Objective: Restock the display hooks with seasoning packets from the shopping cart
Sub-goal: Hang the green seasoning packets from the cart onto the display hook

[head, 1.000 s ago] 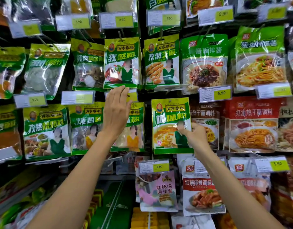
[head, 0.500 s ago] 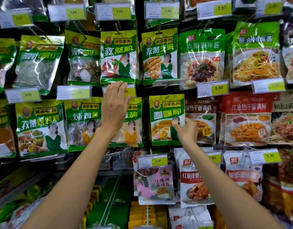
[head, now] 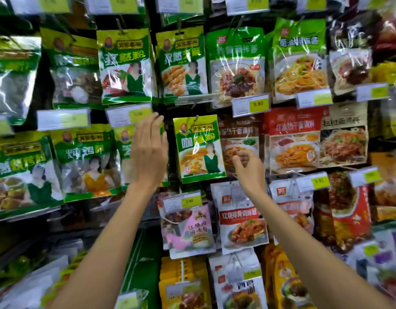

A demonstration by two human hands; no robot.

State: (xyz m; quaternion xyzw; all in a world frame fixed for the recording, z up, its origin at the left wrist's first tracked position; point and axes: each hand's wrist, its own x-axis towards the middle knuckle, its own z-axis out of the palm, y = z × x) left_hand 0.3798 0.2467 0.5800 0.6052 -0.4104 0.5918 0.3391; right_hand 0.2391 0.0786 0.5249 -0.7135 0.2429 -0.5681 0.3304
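Right hand (head: 248, 169) now off green packet (head: 198, 150), curled; left hand (head: 149, 152) flat

The left hand (head: 149, 150) covers most of the green packet (head: 123, 150) behind it. The top price tags (head: 180, 4) are cropped, their print blurred.

curry packet (head: 198, 148): yellow top, green band, green border. Right of it: brown packet (head: 239, 134), then red-topped packet (head: 293, 130). Below it: pink-and-white packet (head: 190, 230). Above-right of it: price tag (head: 250, 104), white with yellow-green patch.
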